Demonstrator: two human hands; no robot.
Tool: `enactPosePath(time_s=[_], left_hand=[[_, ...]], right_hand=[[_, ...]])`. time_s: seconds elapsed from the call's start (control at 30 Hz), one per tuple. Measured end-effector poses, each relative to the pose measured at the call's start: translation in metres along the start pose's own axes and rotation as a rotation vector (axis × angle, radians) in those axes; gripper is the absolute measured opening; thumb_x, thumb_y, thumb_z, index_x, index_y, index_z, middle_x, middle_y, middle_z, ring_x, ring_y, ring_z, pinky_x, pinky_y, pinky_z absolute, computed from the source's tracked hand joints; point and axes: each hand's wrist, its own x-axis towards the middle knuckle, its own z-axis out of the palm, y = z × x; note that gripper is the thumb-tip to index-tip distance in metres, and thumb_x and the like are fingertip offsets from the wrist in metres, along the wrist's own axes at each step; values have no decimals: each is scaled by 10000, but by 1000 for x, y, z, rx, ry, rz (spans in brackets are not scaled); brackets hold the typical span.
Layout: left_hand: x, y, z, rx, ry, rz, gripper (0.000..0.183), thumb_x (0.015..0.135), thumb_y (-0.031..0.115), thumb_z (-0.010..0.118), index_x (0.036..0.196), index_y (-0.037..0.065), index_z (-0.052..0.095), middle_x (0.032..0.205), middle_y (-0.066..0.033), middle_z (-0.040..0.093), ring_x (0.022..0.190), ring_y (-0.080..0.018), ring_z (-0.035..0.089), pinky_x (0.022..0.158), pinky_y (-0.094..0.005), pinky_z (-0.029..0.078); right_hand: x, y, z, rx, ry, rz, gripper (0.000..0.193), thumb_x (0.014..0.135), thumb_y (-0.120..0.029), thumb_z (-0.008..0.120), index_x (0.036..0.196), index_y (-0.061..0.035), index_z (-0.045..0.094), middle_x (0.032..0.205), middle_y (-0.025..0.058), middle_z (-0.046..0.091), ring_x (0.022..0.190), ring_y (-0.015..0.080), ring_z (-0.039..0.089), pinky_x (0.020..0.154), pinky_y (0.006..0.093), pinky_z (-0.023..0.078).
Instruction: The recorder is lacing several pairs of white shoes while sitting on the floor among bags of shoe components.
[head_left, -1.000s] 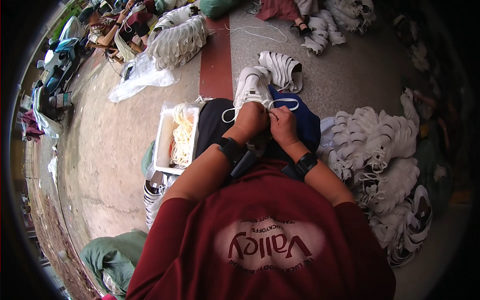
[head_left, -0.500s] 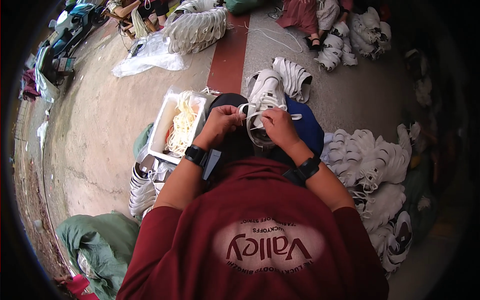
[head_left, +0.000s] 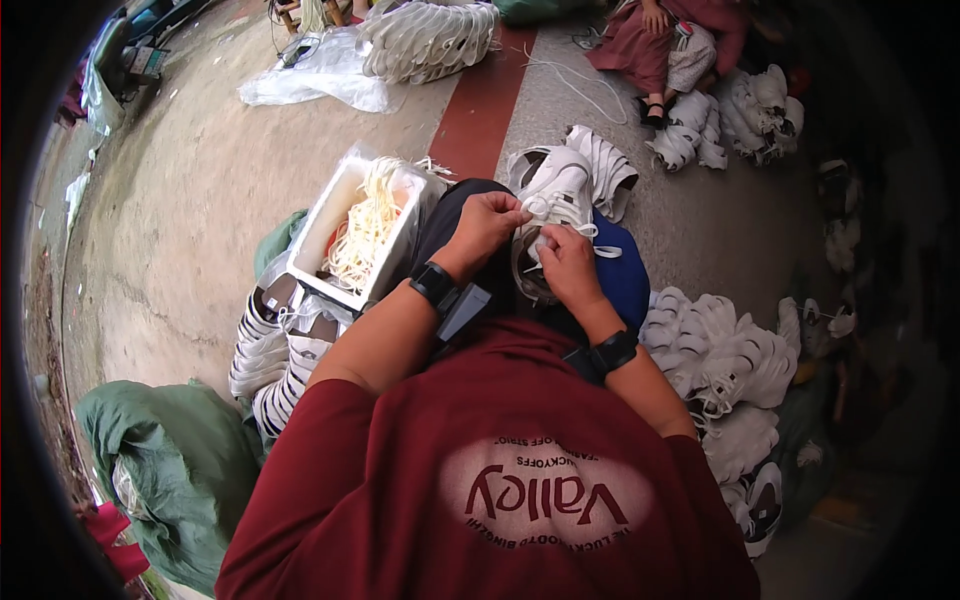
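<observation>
A white shoe upper (head_left: 560, 183) rests across my knees, toe pointing away. White shoelace (head_left: 607, 252) runs through its eyelets, and a loop of it sticks out on the right. On the upper's left side, my left hand (head_left: 488, 222) pinches a piece of the lace between thumb and fingertips. Closer to me, my right hand (head_left: 568, 262) is closed with its fingertips on the lace near the upper's opening. The fingers partly hide the lace between the hands. Just beyond the upper lies a stack of nested white uppers (head_left: 608, 170).
Left of my knee stands a white foam box (head_left: 335, 291) of cream laces (head_left: 362, 240). Striped uppers (head_left: 270, 350) and a green sack (head_left: 170, 470) lie nearer me. White uppers (head_left: 715, 345) are piled at right. Another person (head_left: 665, 50) sits at the far right.
My left hand has come in over the upper, and the strand stretched between my hands no longer shows. The whole view has shifted, moving the surroundings within the picture.
</observation>
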Motion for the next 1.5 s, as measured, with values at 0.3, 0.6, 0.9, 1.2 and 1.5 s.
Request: enactPosePath(time_s=[0.3,0.6,0.9,1.2,1.5], left_hand=[[-1,-8,0,-94,-9,-18,27,803,3,620,801,15,596,723,-30,620,642,-84,599,587,-204,501],[13,-25,3,149,82,67,56,765,-29,628,788,9,594,708,-33,615,620,-92,594,564,-212,489],[-3,-6,22,947,197,419,95,756,97,625,796,13,647,723,-157,645,641,-281,637,595,-352,501],[-14,-3,20,937,92,407,212,742,120,603,931,26,624,780,-185,634,751,-337,625,673,-388,503],[-12,-12,9,660,88,285,378,740,45,652,1084,-45,524,828,-132,663,764,-206,650,703,-288,505]], right_hand=[[-4,-1,1,1,42,-19,237,690,-25,609,925,2,587,726,147,542,668,321,548,629,410,439],[-3,5,2,4,8,-8,236,692,-19,603,927,4,599,742,155,544,686,323,551,643,409,442],[-3,9,7,-82,80,-136,196,720,-26,576,910,1,618,765,169,557,711,339,573,647,418,460],[9,0,18,-440,69,-129,34,716,-47,558,750,-44,557,718,153,561,689,354,582,621,435,467],[-42,10,-29,-240,-363,-317,62,724,-63,575,761,-53,526,711,147,533,689,358,560,604,447,450]])
